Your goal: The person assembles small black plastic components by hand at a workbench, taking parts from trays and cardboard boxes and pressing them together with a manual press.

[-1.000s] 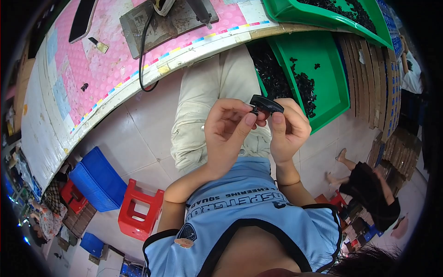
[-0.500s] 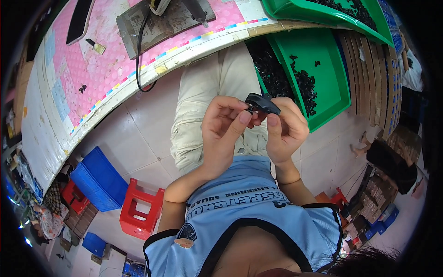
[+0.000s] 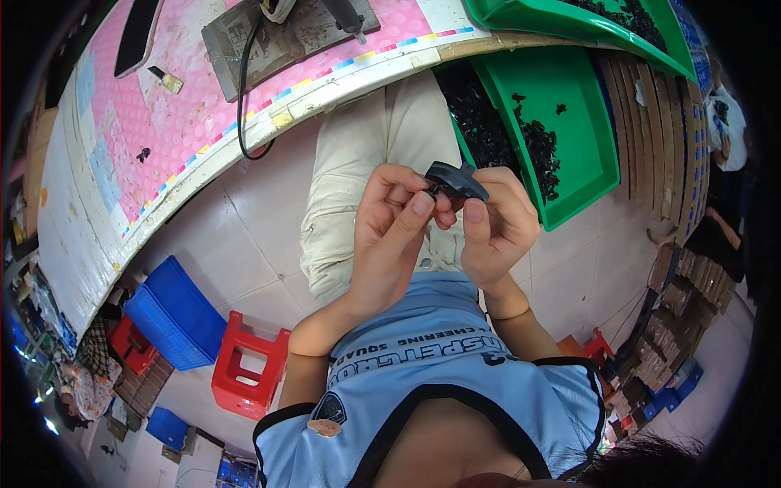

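The left hand [image 3: 387,240] pinches a small dark part [image 3: 432,192] by the left end of a curved black piece [image 3: 457,180] the right hand [image 3: 503,232] grips, apparently fitting work needing careful alignment next.

Bright, even light is filling the middle, where the fingers [image 3: 407,224] are appearing fairly crisp. Soft shadow is dimming the floor [image 3: 195,236] beneath the table [image 3: 175,114], whose edge is curving with fisheye distortion. Small lights [image 3: 50,425] are glaring leftward; black is swallowing the corners.
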A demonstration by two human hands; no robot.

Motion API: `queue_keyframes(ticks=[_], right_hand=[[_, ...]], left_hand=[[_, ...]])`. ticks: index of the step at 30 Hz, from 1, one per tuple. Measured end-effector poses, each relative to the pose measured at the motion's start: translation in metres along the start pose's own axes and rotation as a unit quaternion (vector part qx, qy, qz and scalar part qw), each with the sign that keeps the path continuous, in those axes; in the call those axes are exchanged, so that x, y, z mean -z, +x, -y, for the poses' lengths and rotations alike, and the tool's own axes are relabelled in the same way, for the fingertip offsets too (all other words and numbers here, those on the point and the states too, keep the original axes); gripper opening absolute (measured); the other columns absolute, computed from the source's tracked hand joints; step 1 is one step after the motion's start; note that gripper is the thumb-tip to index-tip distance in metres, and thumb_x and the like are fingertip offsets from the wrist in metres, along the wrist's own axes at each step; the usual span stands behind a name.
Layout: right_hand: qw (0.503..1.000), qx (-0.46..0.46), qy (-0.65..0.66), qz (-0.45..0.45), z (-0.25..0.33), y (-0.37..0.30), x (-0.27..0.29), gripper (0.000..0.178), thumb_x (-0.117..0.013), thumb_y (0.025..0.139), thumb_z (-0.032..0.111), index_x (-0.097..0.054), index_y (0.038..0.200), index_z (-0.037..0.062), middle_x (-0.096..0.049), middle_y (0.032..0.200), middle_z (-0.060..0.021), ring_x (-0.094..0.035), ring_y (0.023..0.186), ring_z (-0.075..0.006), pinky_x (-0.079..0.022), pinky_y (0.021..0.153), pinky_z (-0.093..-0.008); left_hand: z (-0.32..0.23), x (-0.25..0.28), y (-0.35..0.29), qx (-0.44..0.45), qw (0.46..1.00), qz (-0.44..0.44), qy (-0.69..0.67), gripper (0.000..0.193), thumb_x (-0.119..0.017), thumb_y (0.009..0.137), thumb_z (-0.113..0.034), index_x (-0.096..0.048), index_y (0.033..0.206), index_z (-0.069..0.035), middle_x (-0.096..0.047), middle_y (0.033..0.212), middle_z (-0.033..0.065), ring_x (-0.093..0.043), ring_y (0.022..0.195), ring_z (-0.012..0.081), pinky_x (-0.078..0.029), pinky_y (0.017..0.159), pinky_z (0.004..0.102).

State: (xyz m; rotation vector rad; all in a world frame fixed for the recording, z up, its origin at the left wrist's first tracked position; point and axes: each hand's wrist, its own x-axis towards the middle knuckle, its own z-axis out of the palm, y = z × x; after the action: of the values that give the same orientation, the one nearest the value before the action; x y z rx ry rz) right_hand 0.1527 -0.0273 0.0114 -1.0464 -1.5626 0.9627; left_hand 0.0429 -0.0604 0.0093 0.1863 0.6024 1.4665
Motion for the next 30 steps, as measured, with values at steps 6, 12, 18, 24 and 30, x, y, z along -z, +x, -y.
queue_keyframes(ticks=[6,12,18,24,30], right_hand=[[0.992,-0.078,0.094,0.008,0.003,0.002,-0.002,0.009,-0.057,0.073,0.003,-0.057,0.075,-0.0064,-0.056,0.076,-0.0117,-0.053,0.065,-0.0145,-0.042,0.059,-0.0225],[0.992,-0.081,0.099,0.009,0.007,0.005,-0.002,0.009,-0.057,0.074,0.003,-0.057,0.075,-0.0064,-0.056,0.076,-0.0117,-0.053,0.064,-0.0143,-0.042,0.057,-0.0221],[0.992,-0.062,0.104,0.025,0.010,0.007,-0.002,0.009,-0.057,0.073,0.001,-0.058,0.076,-0.0069,-0.056,0.077,-0.0124,-0.054,0.064,-0.0143,-0.044,0.056,-0.0215],[0.995,-0.035,0.091,0.030,0.008,0.005,-0.001,0.009,-0.057,0.073,0.001,-0.057,0.077,-0.0073,-0.055,0.078,-0.0125,-0.055,0.064,-0.0144,-0.045,0.056,-0.0214],[0.995,-0.024,0.087,0.038,0.010,0.008,-0.001,0.010,-0.056,0.073,0.000,-0.057,0.078,-0.0078,-0.055,0.078,-0.0125,-0.056,0.062,-0.0142,-0.045,0.054,-0.0214]], left_hand=[[0.003,-0.003,-0.001,-0.085,0.995,-0.006,0.058,0.015,-0.048,0.083,-0.007,-0.039,0.094,-0.004,-0.050,0.082,0.0087,-0.047,0.073,0.0135,-0.039,0.067,0.0251],[0.002,0.000,-0.002,-0.103,0.992,0.022,0.062,0.014,-0.045,0.083,-0.006,-0.038,0.095,-0.004,-0.051,0.083,0.0104,-0.048,0.072,0.0141,-0.040,0.067,0.0255],[-0.002,0.002,-0.002,-0.079,0.995,0.020,0.050,0.013,-0.044,0.084,-0.008,-0.037,0.094,-0.004,-0.052,0.081,0.0106,-0.050,0.070,0.0144,-0.040,0.065,0.0256],[-0.003,0.002,-0.003,-0.070,0.996,0.030,0.053,0.013,-0.044,0.083,-0.007,-0.037,0.094,-0.004,-0.053,0.081,0.0107,-0.051,0.070,0.0145,-0.040,0.064,0.0257],[-0.003,0.001,-0.003,-0.084,0.994,0.033,0.062,0.014,-0.046,0.081,-0.002,-0.039,0.093,-0.003,-0.052,0.083,0.0108,-0.052,0.074,0.0146,-0.042,0.066,0.0254]])
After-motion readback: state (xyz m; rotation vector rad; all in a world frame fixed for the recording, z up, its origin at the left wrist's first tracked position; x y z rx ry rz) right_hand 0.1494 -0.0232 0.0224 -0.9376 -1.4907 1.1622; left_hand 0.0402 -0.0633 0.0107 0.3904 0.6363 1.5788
